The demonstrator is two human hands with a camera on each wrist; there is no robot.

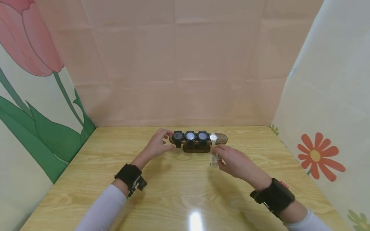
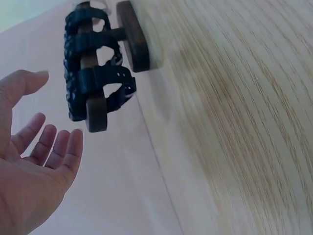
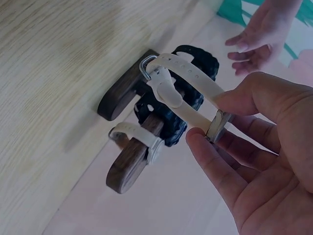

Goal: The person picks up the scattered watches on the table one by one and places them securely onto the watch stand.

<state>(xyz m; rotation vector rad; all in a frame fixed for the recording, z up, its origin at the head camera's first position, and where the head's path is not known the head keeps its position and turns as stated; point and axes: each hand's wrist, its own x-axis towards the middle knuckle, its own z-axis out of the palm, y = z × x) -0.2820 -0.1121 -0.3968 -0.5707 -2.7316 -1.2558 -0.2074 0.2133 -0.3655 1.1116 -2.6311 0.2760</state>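
A dark wooden watch stand point(image 1: 222, 138) is near the back of the table, its bar raised on an oval base. Three black watches point(image 1: 190, 136) and one white watch point(image 1: 213, 137) are strapped side by side along the bar, the white one toward the right end. My right hand point(image 3: 264, 142) pinches a second white watch point(image 3: 188, 90) by its case between thumb and fingers, its buckled strap forming a loop in front of the stand. My left hand point(image 1: 157, 143) is beside the bar's left end, fingers spread and slightly bent, holding nothing in the left wrist view.
The stand is on a light wood-grain table point(image 1: 162, 199). Behind it rises a pink backdrop point(image 1: 185, 64). Flower-printed panels point(image 1: 326, 96) flank the table. A black band with a camera point(image 1: 273, 197) is on each wrist.
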